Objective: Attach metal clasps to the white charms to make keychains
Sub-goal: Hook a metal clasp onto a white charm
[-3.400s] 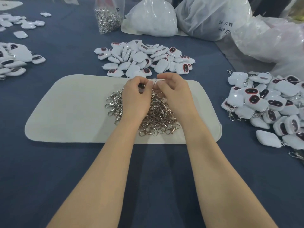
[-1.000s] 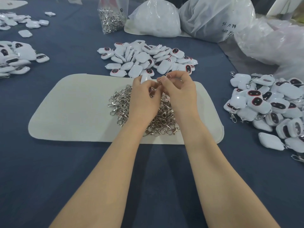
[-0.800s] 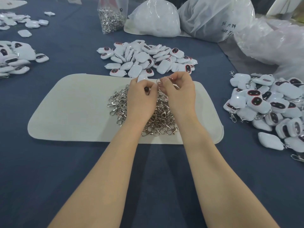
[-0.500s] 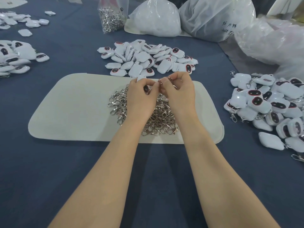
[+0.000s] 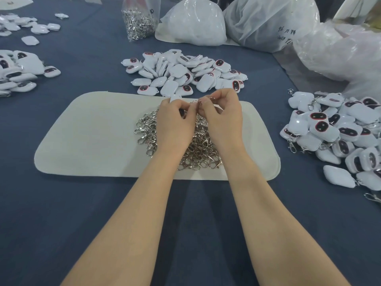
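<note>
Your bench (image 5: 61, 203) carries bags (image 5: 268, 21) at the back, a pale mat (image 5: 92, 137), loose charms (image 5: 185, 71) beyond it and keychains (image 5: 340, 137) to your right. Over the mat's clasp heap (image 5: 148, 129), your left hand (image 5: 175, 129) grips a charm (image 5: 175, 98); your right hand (image 5: 224, 120) pinches a clasp (image 5: 206, 99) beside it.

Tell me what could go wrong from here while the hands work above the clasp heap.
1. The clasp pinched between left hand and right hand may slip into the clasp heap beneath and tangle there.
2. The white charm in the left hand is mostly hidden, so its loop could be missed.
</note>
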### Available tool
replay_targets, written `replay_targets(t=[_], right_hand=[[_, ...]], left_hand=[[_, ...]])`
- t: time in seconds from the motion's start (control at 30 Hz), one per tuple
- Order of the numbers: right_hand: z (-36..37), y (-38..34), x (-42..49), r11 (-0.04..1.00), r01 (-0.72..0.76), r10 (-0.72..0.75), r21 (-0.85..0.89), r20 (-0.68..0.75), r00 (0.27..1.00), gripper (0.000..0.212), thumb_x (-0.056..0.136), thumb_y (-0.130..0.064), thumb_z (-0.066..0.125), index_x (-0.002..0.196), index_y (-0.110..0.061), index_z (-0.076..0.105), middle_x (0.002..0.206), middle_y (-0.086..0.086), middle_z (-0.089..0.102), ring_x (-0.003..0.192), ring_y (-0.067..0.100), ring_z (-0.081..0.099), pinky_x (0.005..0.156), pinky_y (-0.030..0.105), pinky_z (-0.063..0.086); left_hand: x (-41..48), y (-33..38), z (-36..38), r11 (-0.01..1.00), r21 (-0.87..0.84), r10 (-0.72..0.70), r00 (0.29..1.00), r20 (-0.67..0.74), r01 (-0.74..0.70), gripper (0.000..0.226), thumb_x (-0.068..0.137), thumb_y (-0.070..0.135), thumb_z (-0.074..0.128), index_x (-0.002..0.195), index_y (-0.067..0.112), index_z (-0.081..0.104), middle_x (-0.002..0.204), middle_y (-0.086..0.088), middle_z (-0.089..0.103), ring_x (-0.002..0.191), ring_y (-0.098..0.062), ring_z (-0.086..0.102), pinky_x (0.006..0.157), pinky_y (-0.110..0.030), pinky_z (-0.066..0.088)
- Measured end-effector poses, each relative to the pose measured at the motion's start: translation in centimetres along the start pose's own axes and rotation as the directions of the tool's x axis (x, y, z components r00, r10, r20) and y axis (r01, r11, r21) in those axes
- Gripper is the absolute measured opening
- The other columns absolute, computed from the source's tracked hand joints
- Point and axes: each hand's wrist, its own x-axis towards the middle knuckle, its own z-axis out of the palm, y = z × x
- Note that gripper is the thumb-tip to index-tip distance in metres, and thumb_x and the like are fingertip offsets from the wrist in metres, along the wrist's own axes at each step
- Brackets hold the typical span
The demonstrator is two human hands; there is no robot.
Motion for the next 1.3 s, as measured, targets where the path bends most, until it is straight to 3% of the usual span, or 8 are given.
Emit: replay_targets(t=[0.2,0.4,0.53,0.7,0.8,0.9,1.1,1.3], right_hand=[[0.2,0.1,-0.1,0.994,0.089,-0.087,-0.058,0.025,0.996,0.025,0.089,-0.011,0.06,0.081,-0.028,0.045,0.087,0.006,0.067,0.081,0.017,0.068,0.077,0.035,0.054],[0.2,0.4,-0.1,0.984,0.126,-0.127,-0.124,0.004,0.992,0.02,0.091,-0.012,0.057,0.084,-0.027,0.046,0.082,-0.007,0.061,0.072,-0.003,0.056,0.064,0.008,0.041],[0.0,1.2,0.2,0.967,0.11,-0.102,-0.231,0.045,0.994,0.008,0.092,-0.012,0.054,0.097,-0.019,0.052,0.082,-0.015,0.056,0.076,-0.001,0.053,0.071,0.012,0.041],[0.1,1.2,0.1,0.955,0.135,-0.095,-0.265,0.158,0.983,0.016,0.093,-0.011,0.054,0.107,-0.015,0.06,0.099,-0.01,0.063,0.092,0.002,0.057,0.078,0.007,0.041],[0.1,1.0,0.0,0.962,0.11,-0.057,-0.251,0.208,0.976,0.019,0.091,-0.009,0.053,0.105,-0.018,0.06,0.094,-0.007,0.066,0.091,0.008,0.061,0.083,0.018,0.048],[0.1,1.0,0.0,0.965,0.09,-0.035,-0.245,0.219,0.975,0.019,0.09,-0.008,0.053,0.104,-0.02,0.058,0.095,-0.001,0.067,0.088,0.014,0.063,0.081,0.026,0.05],[-0.1,1.0,0.2,0.945,0.157,-0.093,-0.286,0.225,0.97,0.017,0.092,-0.009,0.055,0.106,-0.015,0.063,0.095,-0.011,0.063,0.087,-0.001,0.056,0.074,0.004,0.039],[0.0,0.9,0.3,0.959,0.123,-0.077,-0.256,0.18,0.981,0.009,0.092,-0.013,0.057,0.089,-0.02,0.061,0.083,-0.012,0.064,0.088,0.012,0.064,0.083,0.028,0.051]], left_hand=[[0.2,0.1,0.0,0.996,-0.077,-0.051,0.998,0.023,0.053,0.023,0.093,0.029,0.055,0.085,0.013,0.069,0.096,-0.011,0.065,0.077,-0.015,0.052,0.076,-0.028,0.042],[0.1,0.2,-0.2,0.995,-0.083,-0.05,0.999,-0.004,0.049,0.018,0.092,0.023,0.056,0.085,0.012,0.069,0.098,-0.011,0.065,0.083,-0.016,0.058,0.078,-0.023,0.042],[0.0,0.3,-0.1,0.996,-0.083,-0.047,0.999,-0.013,0.046,0.016,0.091,0.021,0.057,0.091,0.01,0.069,0.103,-0.01,0.064,0.084,-0.015,0.058,0.082,-0.023,0.043],[-0.1,0.4,-0.1,0.998,-0.06,-0.025,1.0,-0.004,0.024,0.016,0.094,0.022,0.055,0.095,0.011,0.067,0.109,-0.008,0.059,0.077,-0.007,0.052,0.079,-0.019,0.039],[-0.3,0.3,-0.1,0.998,-0.061,-0.01,1.0,-0.01,0.009,0.015,0.095,0.022,0.054,0.095,0.013,0.066,0.108,-0.006,0.052,0.082,-0.009,0.051,0.081,-0.019,0.037],[-0.3,0.2,-0.1,0.999,-0.044,0.021,0.999,-0.025,-0.022,0.016,0.095,0.022,0.054,0.096,0.011,0.065,0.104,-0.003,0.049,0.074,-0.004,0.048,0.072,-0.01,0.032],[-0.1,-0.1,0.1,0.999,-0.023,0.036,0.996,-0.082,-0.038,0.017,0.096,0.02,0.051,0.095,0.008,0.062,0.103,-0.002,0.046,0.072,-0.007,0.047,0.067,-0.008,0.03],[0.0,-0.3,0.1,0.999,-0.031,0.02,0.996,-0.085,-0.022,0.019,0.096,0.022,0.051,0.098,0.006,0.063,0.103,-0.002,0.046,0.077,-0.014,0.049,0.071,-0.013,0.03]])
